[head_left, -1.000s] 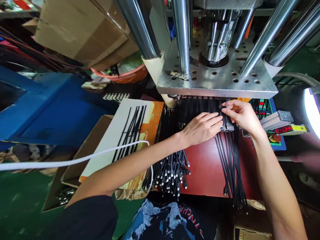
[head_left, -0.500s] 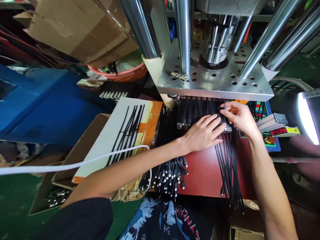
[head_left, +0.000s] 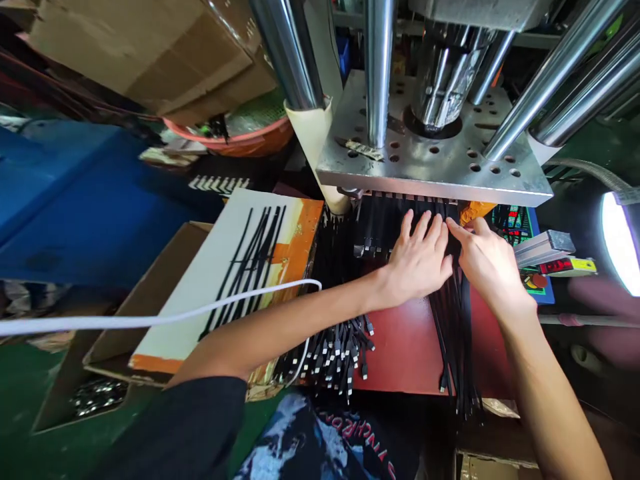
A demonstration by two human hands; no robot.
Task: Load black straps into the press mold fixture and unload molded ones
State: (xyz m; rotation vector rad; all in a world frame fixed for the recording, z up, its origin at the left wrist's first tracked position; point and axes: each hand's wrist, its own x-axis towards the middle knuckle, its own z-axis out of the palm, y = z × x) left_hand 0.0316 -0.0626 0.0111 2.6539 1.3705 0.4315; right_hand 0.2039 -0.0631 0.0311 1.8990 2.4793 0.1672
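My left hand (head_left: 419,261) lies palm down with its fingers stretched over a black slotted fixture (head_left: 374,223) beneath the press. Flat black cables run across the fixture in its slots. Close beside it, my right hand (head_left: 487,260) presses an extended index finger onto the right part of the fixture. Its other fingers are bent and partly hidden, and nothing shows in its grasp. From under both hands, several loose black cables (head_left: 453,340) hang over the red table (head_left: 400,353) toward its front edge.
Above the hands is a steel press plate (head_left: 430,177) with thick posts. A pile of black cables with plugs (head_left: 335,353) lies left of the red table. Further left, a white board (head_left: 200,267) bears more cables. A white cord (head_left: 150,323) crosses my left arm. A bright lamp (head_left: 620,240) stands right.
My right hand has turned from a pinch at the fixture's right end to pressing with its index finger. My left hand's fingers have swung forward onto the fixture beside it.
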